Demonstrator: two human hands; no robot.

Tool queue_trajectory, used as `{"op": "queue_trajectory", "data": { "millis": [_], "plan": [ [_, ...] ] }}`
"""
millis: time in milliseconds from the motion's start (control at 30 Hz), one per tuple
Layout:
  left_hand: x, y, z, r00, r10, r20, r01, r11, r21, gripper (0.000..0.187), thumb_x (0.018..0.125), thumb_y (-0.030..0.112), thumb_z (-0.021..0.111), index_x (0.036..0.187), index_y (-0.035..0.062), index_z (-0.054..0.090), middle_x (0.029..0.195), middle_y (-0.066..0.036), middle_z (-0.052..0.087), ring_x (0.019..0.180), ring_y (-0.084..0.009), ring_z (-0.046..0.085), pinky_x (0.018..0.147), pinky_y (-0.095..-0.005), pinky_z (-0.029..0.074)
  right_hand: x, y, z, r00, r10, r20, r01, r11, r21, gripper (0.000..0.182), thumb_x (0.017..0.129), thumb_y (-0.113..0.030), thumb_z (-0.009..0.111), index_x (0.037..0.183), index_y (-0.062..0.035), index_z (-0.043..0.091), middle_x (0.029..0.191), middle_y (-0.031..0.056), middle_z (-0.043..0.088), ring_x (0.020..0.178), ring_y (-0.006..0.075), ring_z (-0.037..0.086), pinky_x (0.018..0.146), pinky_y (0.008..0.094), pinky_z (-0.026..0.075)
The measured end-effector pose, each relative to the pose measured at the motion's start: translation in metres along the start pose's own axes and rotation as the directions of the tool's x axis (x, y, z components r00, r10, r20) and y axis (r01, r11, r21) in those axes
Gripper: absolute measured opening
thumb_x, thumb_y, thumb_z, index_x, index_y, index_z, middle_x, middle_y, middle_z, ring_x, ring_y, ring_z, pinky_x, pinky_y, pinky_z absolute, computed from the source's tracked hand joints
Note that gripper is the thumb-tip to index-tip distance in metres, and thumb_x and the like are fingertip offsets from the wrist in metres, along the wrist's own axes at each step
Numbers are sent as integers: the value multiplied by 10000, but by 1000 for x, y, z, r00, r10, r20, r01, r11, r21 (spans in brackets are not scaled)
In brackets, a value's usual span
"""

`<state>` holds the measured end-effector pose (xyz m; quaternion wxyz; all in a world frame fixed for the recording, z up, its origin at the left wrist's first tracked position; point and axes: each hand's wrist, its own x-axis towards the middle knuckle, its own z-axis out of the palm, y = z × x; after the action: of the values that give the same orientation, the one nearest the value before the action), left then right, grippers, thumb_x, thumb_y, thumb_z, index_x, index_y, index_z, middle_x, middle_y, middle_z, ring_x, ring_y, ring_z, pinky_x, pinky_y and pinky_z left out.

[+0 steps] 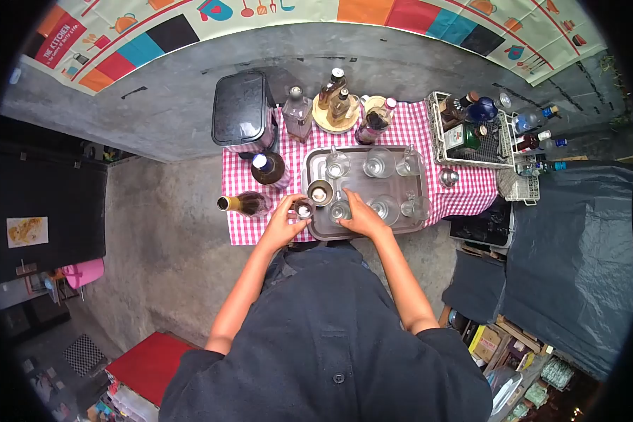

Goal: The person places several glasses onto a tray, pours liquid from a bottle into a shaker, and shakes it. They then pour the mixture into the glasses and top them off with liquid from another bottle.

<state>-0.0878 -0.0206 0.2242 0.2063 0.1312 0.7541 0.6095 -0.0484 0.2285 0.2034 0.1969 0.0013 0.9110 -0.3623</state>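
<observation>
My left hand (284, 224) is closed round a small glass (303, 209) at the left edge of the brown tray (367, 228). My right hand (363, 214) has its fingers round a glass mug (340, 210) near the tray's front left. Between and just above the hands, a round metal cup (320, 192) sits on the tray. Several clear glass mugs stand on the tray, among them one (337, 165) at the back left and one (379, 162) at the back middle.
A checkered cloth (243, 228) covers the table. Left of the tray stand a gold-topped bottle (246, 204) and a dark bottle (270, 169). Behind are a black-lidded bin (240, 108) and a plate with bottles (325, 124). A wire basket (436, 133) holds bottles at right.
</observation>
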Motion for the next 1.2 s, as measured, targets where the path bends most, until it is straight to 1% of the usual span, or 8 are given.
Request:
{"op": "queue_trajectory", "data": {
  "millis": [100, 533, 900, 933, 1067, 1100, 1167, 1200],
  "plan": [
    [11, -12, 9, 1000, 2, 20, -6, 977, 213, 534, 742, 56, 745, 1228, 43, 524, 1168, -99, 570, 1113, -214, 572, 940, -336, 465, 0, 12, 6, 1000, -22, 8, 22, 1000, -14, 893, 753, -240, 762, 1452, -11, 256, 1360, 253, 437, 1232, 399, 493, 987, 441, 453],
    [29, -33, 32, 979, -201, -37, 200, 897, 393, 631, 726, 272, 801, 1258, 48, 549, 1192, -156, 617, 1009, -289, 627, 858, -376, 496, 3, 21, 1, 984, -105, 141, 109, 994, -20, 854, 797, -287, 725, 1448, 5, 256, 1370, 243, 429, 1214, 412, 504, 972, 453, 461],
    [39, -33, 42, 970, -193, -149, 243, 813, 530, 639, 723, 334, 792, 1229, 6, 581, 1112, -203, 617, 968, -308, 620, 852, -390, 496, 8, 32, -1, 961, -180, 211, 185, 983, -5, 826, 811, -302, 710, 1428, 38, 278, 1355, 263, 432, 1220, 399, 502, 992, 430, 447],
    [42, -34, 42, 934, -331, -134, 351, 779, 520, 649, 737, 388, 760, 1272, 73, 573, 1223, -180, 576, 1157, -332, 565, 963, -472, 429, 9, 33, 0, 958, -192, 213, 196, 981, 3, 829, 810, -303, 711, 1429, 38, 277, 1357, 266, 431, 1224, 400, 499, 995, 430, 445],
    [45, -34, 43, 930, -346, -123, 353, 749, 561, 675, 744, 391, 751, 1321, 107, 547, 1291, -160, 547, 1233, -336, 515, 968, -647, 351, 11, 35, -2, 949, -226, 220, 229, 973, 15, 836, 808, -302, 715, 1431, 38, 274, 1367, 279, 425, 1240, 403, 487, 1013, 424, 432],
    [46, -29, 45, 928, -347, -137, 362, 750, 554, 675, 744, 391, 751, 1321, 107, 547, 1291, -160, 547, 1233, -336, 515, 968, -647, 351, 11, 36, -3, 944, -236, 230, 240, 971, 12, 836, 808, -302, 715, 1431, 38, 274, 1367, 279, 425, 1240, 403, 487, 1013, 424, 432],
    [45, -20, 49, 946, -280, -164, 322, 735, 597, 661, 721, 360, 766, 1251, 11, 578, 1156, -233, 600, 1094, -364, 581, 943, -426, 457, 11, 36, -3, 945, -236, 226, 237, 971, 23, 829, 811, -299, 710, 1431, 37, 275, 1372, 288, 419, 1260, 405, 471, 1030, 417, 420],
    [44, -16, 51, 942, -283, -178, 333, 734, 592, 661, 721, 360, 766, 1251, 11, 578, 1156, -233, 600, 1094, -364, 581, 943, -426, 457, 11, 36, -3, 940, -245, 236, 248, 969, 21, 829, 811, -299, 710, 1431, 37, 275, 1372, 288, 419, 1260, 405, 471, 1030, 417, 420]
  ]
}}
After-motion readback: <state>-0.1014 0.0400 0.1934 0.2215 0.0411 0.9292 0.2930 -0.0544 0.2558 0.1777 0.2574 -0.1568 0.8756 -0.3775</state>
